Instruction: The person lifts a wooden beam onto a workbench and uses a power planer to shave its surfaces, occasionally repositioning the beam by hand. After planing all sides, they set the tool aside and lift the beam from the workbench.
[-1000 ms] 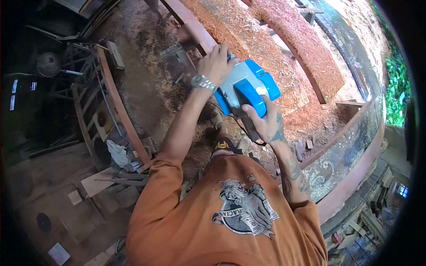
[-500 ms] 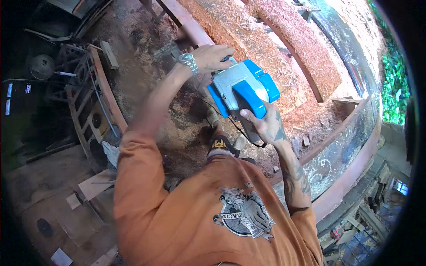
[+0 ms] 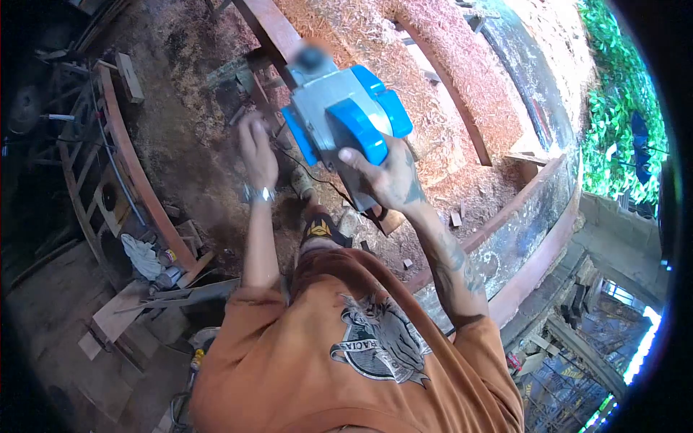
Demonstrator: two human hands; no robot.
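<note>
— What do the fingers hold?
— The right hand [image 3: 395, 177] is clamped on the blue handle [image 3: 359, 133] of an electric planer [image 3: 321, 99]. The left hand [image 3: 258, 157] is empty, its fingers loosely parted and blurred.
— And the planer from there?
— Ahead and right of the left fingertips, apart from them. Its long axis runs from the right hand, the nearer one, forward and slightly left to the front knob [image 3: 311, 59], by a reddish beam [image 3: 266, 23]. Contact there, I can't tell.

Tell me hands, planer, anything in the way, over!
Right hand gripping planer. Left hand off it, looks empty. Shavings strewn about.
</note>
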